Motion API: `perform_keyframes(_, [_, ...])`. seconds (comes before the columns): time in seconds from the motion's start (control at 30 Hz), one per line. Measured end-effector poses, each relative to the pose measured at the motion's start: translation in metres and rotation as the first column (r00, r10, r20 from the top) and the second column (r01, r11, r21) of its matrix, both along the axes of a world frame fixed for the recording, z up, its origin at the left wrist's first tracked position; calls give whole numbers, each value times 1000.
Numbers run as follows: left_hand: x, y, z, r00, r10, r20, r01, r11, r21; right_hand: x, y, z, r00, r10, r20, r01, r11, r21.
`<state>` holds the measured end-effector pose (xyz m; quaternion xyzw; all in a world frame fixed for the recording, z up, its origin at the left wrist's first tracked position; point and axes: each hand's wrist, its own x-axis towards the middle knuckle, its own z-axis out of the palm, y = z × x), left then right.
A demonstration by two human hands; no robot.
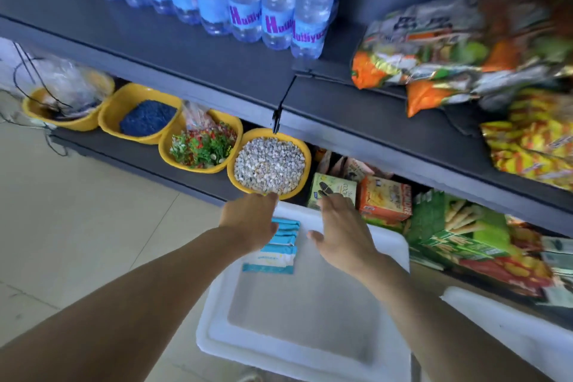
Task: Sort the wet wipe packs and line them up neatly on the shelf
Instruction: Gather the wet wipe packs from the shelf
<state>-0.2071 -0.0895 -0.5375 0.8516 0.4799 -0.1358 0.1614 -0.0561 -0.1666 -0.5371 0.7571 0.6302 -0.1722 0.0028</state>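
Just below the centre of the frame, a short overlapping row of blue-and-white wet wipe packs (279, 245) lies in the far left corner of a white tray (310, 335), its near end fanning toward the viewer. The left hand (251, 223) rests over the row's left edge, knuckles up. Its fingers curl down out of sight behind the hand, so I cannot tell whether they pinch a pack or only press on the stack. The right hand (344, 232) hovers to the right of the packs, apart from them, with fingers spread and relaxed and nothing in it.

Judging by this, the step in hand is gathering or squaring the packs in the tray, before any of them has gone to the shelf. No wet wipes are visible on the shelf boards.

The next move seems to call for the right hand closing in on the row's free side, so the two hands can press the packs into an even stack and lift them together. The packs look thin and slippery, so a one-sided lift could let them slide apart.

Directly behind the hands, at the lower shelf's (148, 161) edge, sits a yellow bowl of pebbles (269, 164), which a rising hand could knock.
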Motion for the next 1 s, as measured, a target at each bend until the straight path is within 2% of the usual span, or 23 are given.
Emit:
perform_keyframes(0.3, [11,9,244,985,-73,158,38,977,211,19,2,251,987,-34,155,-2,975,223])
perform_keyframes(0.53, [23,7,397,945,-175,275,42,902,429,28,-14,402,952,-171,253,43,896,443])
perform_keyframes(0.73, [43,6,472,894,-269,357,30,833,553,46,-40,489,930,-284,233,122,837,533])
perform_keyframes(1.0, [95,11,523,836,-341,430,33,813,581,105,-63,540,884,-423,197,230,763,604])
